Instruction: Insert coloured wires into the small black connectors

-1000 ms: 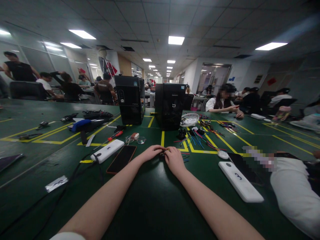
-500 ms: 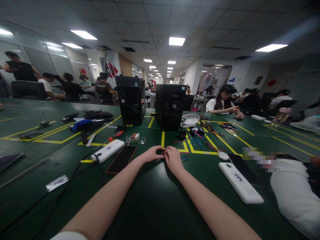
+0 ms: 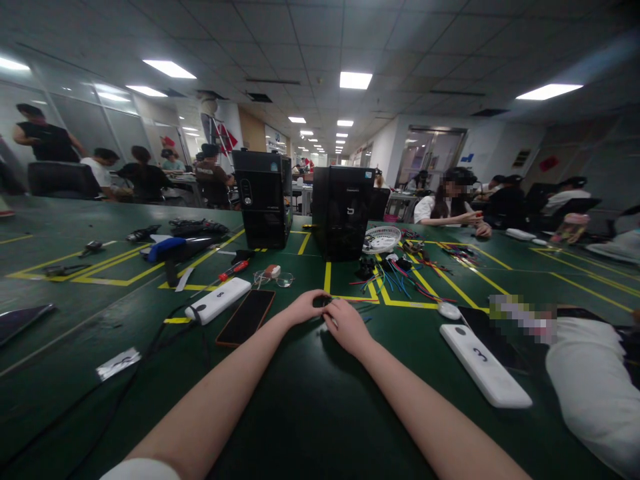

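My left hand (image 3: 306, 308) and my right hand (image 3: 347, 321) meet over the middle of the green table (image 3: 280, 413). Thumb and fingers of both hands are curled together around something small and dark, too hidden to name. Several cut wires (image 3: 395, 277) in red and blue lie just beyond my right hand. A dark phone with an orange edge (image 3: 247, 318) rests left of my left wrist. Past my fingertips stands a black computer tower (image 3: 341, 213), with a second black tower (image 3: 263, 200) to its left.
A white power bank (image 3: 219, 301), glasses (image 3: 283, 279) and a red screwdriver (image 3: 233, 270) lie to the left. On the right are a white basket (image 3: 383, 239), another white power bank (image 3: 485, 365) and a person's white sleeve (image 3: 593, 390). Black cables (image 3: 135, 373) cross the left side.
Both hands stay together at the same spot. My right hand's fingers have shifted slightly lower against the left fingertips. The whole view has moved a little.
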Demonstrator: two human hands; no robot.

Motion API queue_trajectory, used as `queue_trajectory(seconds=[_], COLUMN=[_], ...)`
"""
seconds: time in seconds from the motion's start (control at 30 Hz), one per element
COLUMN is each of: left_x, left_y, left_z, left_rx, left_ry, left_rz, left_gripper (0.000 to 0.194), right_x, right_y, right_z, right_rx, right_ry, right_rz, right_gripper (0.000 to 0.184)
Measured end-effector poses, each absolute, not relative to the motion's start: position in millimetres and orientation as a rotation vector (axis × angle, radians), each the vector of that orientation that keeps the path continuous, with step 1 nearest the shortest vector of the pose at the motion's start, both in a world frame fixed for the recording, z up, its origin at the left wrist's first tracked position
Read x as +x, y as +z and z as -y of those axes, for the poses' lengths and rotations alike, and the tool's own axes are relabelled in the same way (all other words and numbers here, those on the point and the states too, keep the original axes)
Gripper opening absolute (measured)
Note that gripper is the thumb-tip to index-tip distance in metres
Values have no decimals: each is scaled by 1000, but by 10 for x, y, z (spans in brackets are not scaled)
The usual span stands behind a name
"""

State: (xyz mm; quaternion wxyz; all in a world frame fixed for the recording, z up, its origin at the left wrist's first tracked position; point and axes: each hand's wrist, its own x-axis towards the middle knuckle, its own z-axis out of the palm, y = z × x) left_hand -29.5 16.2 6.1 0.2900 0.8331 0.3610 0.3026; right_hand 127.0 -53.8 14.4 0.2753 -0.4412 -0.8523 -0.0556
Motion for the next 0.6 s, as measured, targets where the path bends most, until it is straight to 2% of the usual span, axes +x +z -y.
queue_trajectory(seconds=[0.1,0.43,0.6], left_x=[-295,-295,-286], left_y=[48,106,111], left_z=[-163,-106,-100], left_rx=[2198,2169,2170], left_ry=[823,790,775], left_rz=[-1008,-1002,-995], left_gripper=[39,39,39], right_x=[1247,1641,1622], right_y=[131,193,158], right_z=[559,348,338], right_rx=[-1125,-1363,-1370], right_ry=[-131,-260,-308], right_rz=[2433,2116,2222], right_gripper=[7,21,13])
